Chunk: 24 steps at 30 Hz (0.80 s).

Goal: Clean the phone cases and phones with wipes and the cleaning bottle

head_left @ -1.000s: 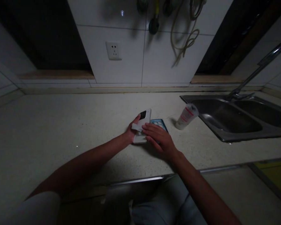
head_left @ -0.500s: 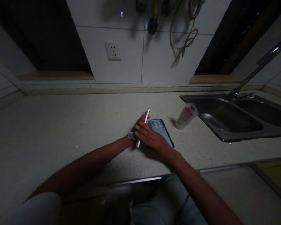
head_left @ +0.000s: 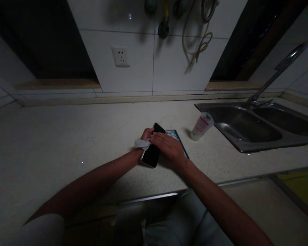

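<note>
A black-screened smartphone point(head_left: 151, 156) is tilted above the counter, its glass facing up. My left hand point(head_left: 146, 134) grips it from the left and below, the thumb side showing at its upper edge. Across the screen lies my right hand point(head_left: 168, 145), fingers pressed together over the glass. A crumpled white tissue point(head_left: 142, 144) sticks out past the right fingertips, over the left wrist; the part under the fingers is hidden. Beneath and right of my right hand, a blue phone case point(head_left: 181, 140) with camera cut-outs rests on the counter, partly covered.
A translucent plastic cup point(head_left: 201, 126) with red print stands, leaning, to the right of the case. Beyond it is a double steel sink point(head_left: 241, 150) with a tall faucet point(head_left: 279, 70). The speckled counter point(head_left: 53, 136) stretches left; a socket point(head_left: 120, 56) is on the tiled wall.
The phone has turned from edge-on to showing its black screen. The tissue now shows more beyond the right fingertips. The case and the cup stay put; the view has shifted slightly.
</note>
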Tool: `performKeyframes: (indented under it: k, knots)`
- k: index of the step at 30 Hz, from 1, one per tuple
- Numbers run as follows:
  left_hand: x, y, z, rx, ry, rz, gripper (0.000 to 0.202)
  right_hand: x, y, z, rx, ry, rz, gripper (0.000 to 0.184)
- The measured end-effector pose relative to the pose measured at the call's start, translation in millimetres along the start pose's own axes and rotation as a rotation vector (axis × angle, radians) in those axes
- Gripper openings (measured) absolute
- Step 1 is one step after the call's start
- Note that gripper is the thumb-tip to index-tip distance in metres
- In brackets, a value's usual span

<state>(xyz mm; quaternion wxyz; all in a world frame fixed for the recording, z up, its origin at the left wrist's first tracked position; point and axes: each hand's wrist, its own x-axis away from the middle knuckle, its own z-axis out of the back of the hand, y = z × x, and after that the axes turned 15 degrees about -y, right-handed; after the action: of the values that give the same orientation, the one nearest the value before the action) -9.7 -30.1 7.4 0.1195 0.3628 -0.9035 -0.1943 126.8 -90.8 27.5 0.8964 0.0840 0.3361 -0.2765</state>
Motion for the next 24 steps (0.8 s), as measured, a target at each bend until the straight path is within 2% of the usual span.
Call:
performKeyframes:
  k: [2,4,6,9,11,13,16,20,24]
  knots:
    - [5.4,2.3,-6.0,-0.01,0.004,0.014,0.035,2.2,2.6,0.6,0.018,0.025,-0.121,0.031]
    - [9.3,5.5,-11.6,-0.009,0.0,-0.03,0.033,3.9,7.0,2.3,0.041,0.03,-0.253,0.03]
    - [11.2,7.7,-16.2,0.002,-0.01,0.036,0.04,5.1,13.0,5.0,0.081,0.027,-0.405,0.029]
    - [10.5,7.2,-18.6,0.038,-0.092,0.081,0.049,6.3,21.7,8.7,0.153,0.019,-0.613,0.025]
    - [8.5,5.7,-16.8,0.043,-0.096,0.079,0.049,6.5,23.9,8.8,0.179,-0.018,-0.669,0.022]
    - [5.9,4.9,-13.9,0.025,-0.028,0.051,0.045,6.0,21.7,6.1,0.166,-0.086,-0.617,0.022]
    - [2.4,5.2,-12.2,0.056,0.063,-0.05,0.042,4.0,12.1,-1.7,0.098,-0.169,-0.393,0.028]
    - [2.4,6.3,-18.2,0.119,0.053,-0.063,0.051,2.1,-0.4,-7.9,-0.01,-0.163,-0.131,0.029]
    - [6.0,6.2,-24.7,0.126,0.038,-0.034,0.066,5.7,-5.5,0.8,-0.126,-0.138,-0.002,0.024]
